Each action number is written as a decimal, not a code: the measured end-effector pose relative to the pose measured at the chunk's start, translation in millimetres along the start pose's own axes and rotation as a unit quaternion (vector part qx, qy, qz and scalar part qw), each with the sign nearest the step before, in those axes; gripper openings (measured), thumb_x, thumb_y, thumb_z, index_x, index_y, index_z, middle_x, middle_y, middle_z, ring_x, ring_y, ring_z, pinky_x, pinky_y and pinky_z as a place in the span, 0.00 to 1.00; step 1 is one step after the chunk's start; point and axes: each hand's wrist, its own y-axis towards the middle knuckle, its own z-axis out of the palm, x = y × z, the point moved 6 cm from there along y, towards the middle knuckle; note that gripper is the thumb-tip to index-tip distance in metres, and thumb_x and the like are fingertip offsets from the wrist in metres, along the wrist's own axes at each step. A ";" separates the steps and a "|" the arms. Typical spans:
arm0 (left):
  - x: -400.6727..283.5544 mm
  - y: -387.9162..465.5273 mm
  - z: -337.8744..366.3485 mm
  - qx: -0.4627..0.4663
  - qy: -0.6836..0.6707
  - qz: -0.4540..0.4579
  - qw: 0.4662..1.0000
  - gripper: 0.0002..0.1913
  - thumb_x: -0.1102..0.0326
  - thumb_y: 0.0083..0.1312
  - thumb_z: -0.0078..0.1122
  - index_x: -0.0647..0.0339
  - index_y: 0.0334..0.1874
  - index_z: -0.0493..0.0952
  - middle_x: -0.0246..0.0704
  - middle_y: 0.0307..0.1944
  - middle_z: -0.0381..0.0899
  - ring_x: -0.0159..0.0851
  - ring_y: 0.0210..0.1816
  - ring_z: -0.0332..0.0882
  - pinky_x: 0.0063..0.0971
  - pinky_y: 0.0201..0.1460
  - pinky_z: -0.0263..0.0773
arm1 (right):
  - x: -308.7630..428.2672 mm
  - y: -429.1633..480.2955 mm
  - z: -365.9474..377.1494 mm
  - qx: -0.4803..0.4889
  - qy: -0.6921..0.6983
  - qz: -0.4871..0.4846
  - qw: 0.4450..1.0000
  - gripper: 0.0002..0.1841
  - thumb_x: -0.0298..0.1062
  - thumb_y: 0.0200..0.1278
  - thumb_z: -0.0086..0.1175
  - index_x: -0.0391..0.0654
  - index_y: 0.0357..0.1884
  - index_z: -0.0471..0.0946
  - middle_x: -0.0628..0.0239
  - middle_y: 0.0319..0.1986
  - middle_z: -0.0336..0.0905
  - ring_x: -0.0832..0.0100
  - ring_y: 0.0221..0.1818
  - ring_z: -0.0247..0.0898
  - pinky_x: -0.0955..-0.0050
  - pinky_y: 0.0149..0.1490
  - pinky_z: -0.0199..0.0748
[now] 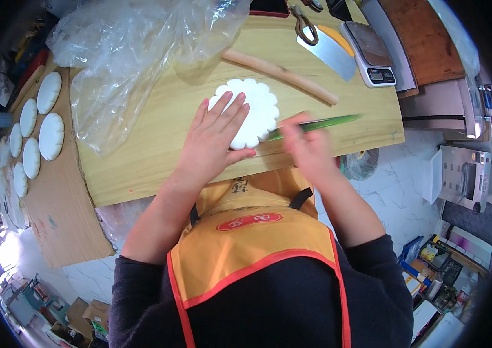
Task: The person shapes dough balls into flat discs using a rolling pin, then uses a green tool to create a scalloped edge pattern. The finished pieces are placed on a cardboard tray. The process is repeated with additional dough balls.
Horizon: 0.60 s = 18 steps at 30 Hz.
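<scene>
A round white dough disc with a scalloped edge lies on the wooden board. My left hand rests flat over its left part, fingers spread and pointing away from me, the thumb near the lower edge. A slim green tool is gripped in my right hand, which is blurred. The tool's left tip is at the disc's lower right edge; whether it presses into the dough cannot be made out. Its other end points right over the board.
Beyond the disc lie a wooden rolling pin, a yellow-handled dough scraper, brown-handled scissors and a digital kitchen scale. Crumpled clear plastic sheeting covers the upper left. Several scalloped white discs sit on cardboard at left.
</scene>
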 end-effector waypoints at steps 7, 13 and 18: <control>-1.9 -28.1 -12.7 -0.155 -0.218 -0.189 0.945 0.42 0.46 0.67 0.57 0.65 0.76 0.55 0.45 0.77 0.53 0.47 0.78 0.50 0.44 0.79 0.44 | -27.8 18.7 -128.5 -0.184 -0.448 -0.054 0.873 0.14 0.42 0.71 0.54 0.41 0.32 0.75 0.62 0.25 0.75 0.60 0.27 0.73 0.59 0.34 0.70; -3.2 -33.3 4.0 -0.231 -0.375 -0.257 0.860 0.40 0.44 0.71 0.48 0.66 0.76 0.54 0.46 0.77 0.54 0.47 0.78 0.50 0.43 0.79 0.44 | -30.7 22.7 -143.3 -0.208 -0.494 -0.127 0.835 0.11 0.38 0.68 0.56 0.40 0.41 0.77 0.56 0.41 0.79 0.53 0.46 0.75 0.56 0.49 0.72; -6.8 -23.4 14.8 -0.250 -0.398 -0.257 0.844 0.38 0.43 0.74 0.40 0.67 0.76 0.52 0.46 0.76 0.54 0.47 0.78 0.49 0.41 0.79 0.43 | 2.9 48.8 -53.4 0.028 -0.167 -0.319 0.932 0.16 0.35 0.69 0.49 0.40 0.54 0.77 0.52 0.53 0.78 0.53 0.57 0.73 0.59 0.62 0.68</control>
